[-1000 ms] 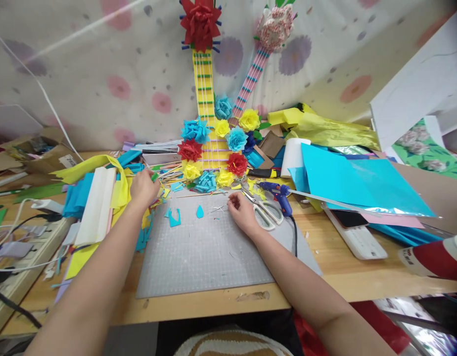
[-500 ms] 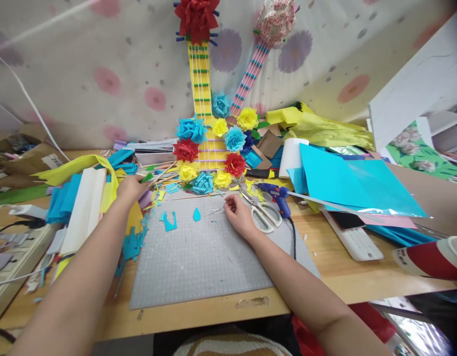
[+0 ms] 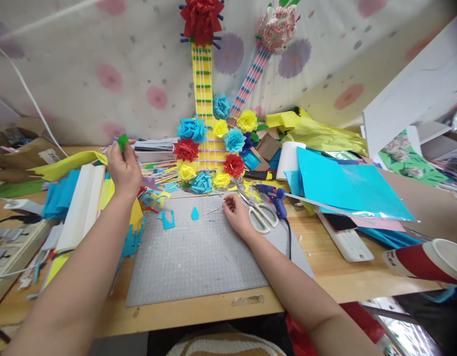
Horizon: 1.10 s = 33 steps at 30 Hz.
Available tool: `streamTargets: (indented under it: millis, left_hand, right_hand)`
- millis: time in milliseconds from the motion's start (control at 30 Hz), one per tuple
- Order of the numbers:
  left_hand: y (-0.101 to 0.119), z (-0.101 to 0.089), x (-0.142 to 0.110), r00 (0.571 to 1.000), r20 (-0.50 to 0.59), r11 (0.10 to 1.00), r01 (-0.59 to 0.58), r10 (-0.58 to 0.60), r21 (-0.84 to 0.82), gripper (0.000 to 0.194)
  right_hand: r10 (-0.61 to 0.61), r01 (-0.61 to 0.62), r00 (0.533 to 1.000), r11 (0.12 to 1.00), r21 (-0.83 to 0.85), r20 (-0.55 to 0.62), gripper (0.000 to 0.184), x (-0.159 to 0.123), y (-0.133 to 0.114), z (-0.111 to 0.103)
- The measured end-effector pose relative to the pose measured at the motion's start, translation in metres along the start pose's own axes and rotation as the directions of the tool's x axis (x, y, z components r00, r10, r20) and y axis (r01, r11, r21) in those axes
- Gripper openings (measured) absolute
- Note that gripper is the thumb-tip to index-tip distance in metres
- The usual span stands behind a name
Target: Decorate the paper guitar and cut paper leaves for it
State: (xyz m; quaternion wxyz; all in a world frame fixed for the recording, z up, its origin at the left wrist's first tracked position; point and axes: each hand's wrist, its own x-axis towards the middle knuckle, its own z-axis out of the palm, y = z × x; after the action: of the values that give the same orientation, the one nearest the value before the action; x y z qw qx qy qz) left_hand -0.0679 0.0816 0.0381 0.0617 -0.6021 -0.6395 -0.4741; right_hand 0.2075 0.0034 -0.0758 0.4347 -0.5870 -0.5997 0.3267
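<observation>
My left hand (image 3: 123, 165) is raised over the left side of the table, its fingers closed on a small piece of green paper (image 3: 122, 142). My right hand (image 3: 236, 212) rests on the grey cutting mat (image 3: 199, 262) with curled fingers. From those fingertips a thin metal tool with fine points (image 3: 213, 211) sticks out to the left; most of it is hidden. A blue paper petal (image 3: 195, 213) and a blue scrap with a cut-out (image 3: 168, 220) lie on the mat. White-handled scissors (image 3: 263, 217) sit just right of my right hand.
A blue glue gun (image 3: 275, 198) with a cord stands beside the scissors. Behind the mat rises a yellow paper guitar (image 3: 203, 89) with paper flowers. Blue sheets (image 3: 336, 178), a phone (image 3: 340, 222) and a red-and-white cup (image 3: 417, 259) are on the right. Crepe rolls (image 3: 82, 202) lie left.
My left hand has lifted up and to the left from the scrap pile, now bringing a green paper piece with it. My right hand stays in place on the mat.
</observation>
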Motion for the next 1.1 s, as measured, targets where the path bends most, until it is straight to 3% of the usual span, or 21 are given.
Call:
streamTargets:
  millis: [67,133,233,333,433,533,633,700,733,967,1100]
  left_hand:
    - [0.012,-0.003,-0.002,0.997,-0.022,0.991,-0.075,0.078,0.115,0.043]
    - [0.020,-0.003,-0.005,0.989,0.061,0.962,-0.148,0.138,0.231,0.035]
    - [0.025,-0.003,-0.010,0.979,0.180,0.947,-0.144,0.094,0.287,0.032]
    - [0.029,-0.003,-0.017,0.973,0.230,0.982,-0.022,-0.023,0.190,0.032]
    - [0.038,0.001,-0.030,0.945,0.299,0.982,0.164,-0.130,-0.092,0.034]
    - [0.054,0.016,-0.056,0.852,0.467,0.801,0.442,-0.236,-0.403,0.029]
    - [0.070,0.035,-0.089,0.700,0.656,0.470,0.697,-0.282,-0.542,0.021]
    - [0.078,0.046,-0.109,0.647,0.722,0.275,0.760,-0.243,-0.589,0.024]
    - [0.081,0.050,-0.118,0.641,0.736,0.225,0.767,-0.218,-0.601,0.027]
    - [0.089,0.056,-0.143,0.531,0.842,0.173,0.842,-0.095,-0.511,0.045]
    - [0.086,0.058,-0.148,0.523,0.851,0.172,0.844,-0.055,-0.508,0.049]
  right_hand:
    - [-0.011,0.011,1.000,1.000,-0.001,-0.004,0.018,0.000,0.000,0.000]
    - [-0.017,0.017,1.000,1.000,-0.005,-0.005,0.018,0.000,0.000,0.000]
    - [-0.020,0.020,1.000,1.000,-0.010,-0.001,0.017,-0.001,-0.001,-0.001]
    - [-0.025,0.025,1.000,1.000,-0.015,-0.005,0.018,-0.002,0.000,-0.001]
    - [-0.045,0.045,0.999,0.999,-0.013,-0.009,0.019,-0.003,0.000,-0.001]
    - [-0.082,0.082,0.997,0.996,0.020,0.011,0.020,-0.005,-0.005,-0.002]
    - [-0.118,0.108,0.990,0.988,0.111,0.084,0.025,-0.009,-0.013,-0.003]
    - [-0.127,0.095,0.980,0.975,0.200,0.155,0.029,-0.010,-0.018,-0.001]
    - [-0.129,0.080,0.973,0.966,0.246,0.191,0.031,-0.010,-0.020,0.000]
    - [-0.120,-0.049,0.925,0.904,0.425,0.362,0.029,-0.010,-0.025,0.007]
    - [-0.109,-0.104,0.910,0.874,0.475,0.400,0.031,-0.012,-0.028,0.005]
